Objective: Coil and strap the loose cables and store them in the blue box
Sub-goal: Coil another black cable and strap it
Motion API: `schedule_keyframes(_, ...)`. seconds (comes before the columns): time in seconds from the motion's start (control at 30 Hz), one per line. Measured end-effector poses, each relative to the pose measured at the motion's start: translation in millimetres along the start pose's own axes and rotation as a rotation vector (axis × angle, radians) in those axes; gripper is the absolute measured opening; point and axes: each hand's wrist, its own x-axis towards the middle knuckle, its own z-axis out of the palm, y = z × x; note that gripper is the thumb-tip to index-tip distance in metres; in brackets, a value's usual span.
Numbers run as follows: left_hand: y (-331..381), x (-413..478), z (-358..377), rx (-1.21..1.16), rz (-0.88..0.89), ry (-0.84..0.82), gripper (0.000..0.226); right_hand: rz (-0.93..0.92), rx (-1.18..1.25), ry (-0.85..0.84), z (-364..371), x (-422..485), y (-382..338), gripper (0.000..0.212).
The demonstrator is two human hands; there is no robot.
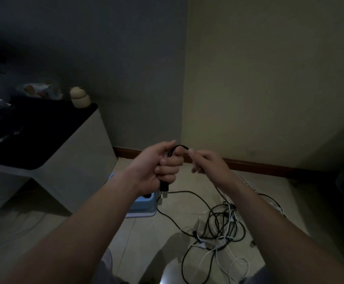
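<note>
left hand (pixel 156 167) fisted round thin black rubber-sheathed USB cable (pixel 164 187), raised above pale blue plastic box (pixel 144 209) | right hand (pixel 210 167) pinches its loop | cable likely light, limp, springy: hold near plug | tangled black-and-white cable pile (pixel 220 226) right of box

The desk (pixel 44 140) stands to my left, a jar (pixel 80 97) on its far right corner; the box (pixel 144 210) sits on the floor (pixel 138 238) just beside the desk, under my left hand (pixel 158 167); the tangle of cables (pixel 218 228) lies right of the box, below my right hand (pixel 208 162); a cable (pixel 179 147) bridges both hands.
</note>
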Motion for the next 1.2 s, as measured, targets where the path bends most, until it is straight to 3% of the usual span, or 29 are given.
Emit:
schedule_keyframes(0.1, 1, -1, 1, -0.029, 0.036, -0.001, 0.032, 0.117, 0.093, -0.092, -1, 1, -1, 0.054)
schedule_keyframes(0.33, 4, -2, -1, -0.118, 0.216, 0.111, 0.036, 0.119, 0.082, -0.133, -4, 1, 13, 0.044)
schedule_keyframes(0.47, 14, -5, -6, -0.237, 0.386, 0.169, 0.039, 0.164, -0.044, -0.141, -6, -2, 24, 0.045)
schedule_keyframes(0.63, 22, -10, -18, -0.336, 0.484, 0.269, 0.030, 0.204, -0.244, -0.192, -2, -5, 33, 0.018)
schedule_keyframes(0.8, 26, -9, -24, -0.277, 0.523, 0.365, 0.025, 0.246, -0.372, -0.220, 2, -7, 33, 0.008)
schedule_keyframes(0.9, 30, -9, -29, -0.215, 0.552, 0.472, 0.027, 0.138, -0.462, -0.182, 8, -9, 22, 0.009)
schedule_keyframes(1.03, 28, -4, -32, -0.171, 0.568, 0.514, 0.032, 0.035, -0.579, -0.313, 24, -18, -2, 0.019)
schedule_keyframes(1.2, 31, 0, -39, 0.136, 0.550, 0.578, 0.033, -0.007, -0.526, -0.372, 39, -29, -25, 0.020)
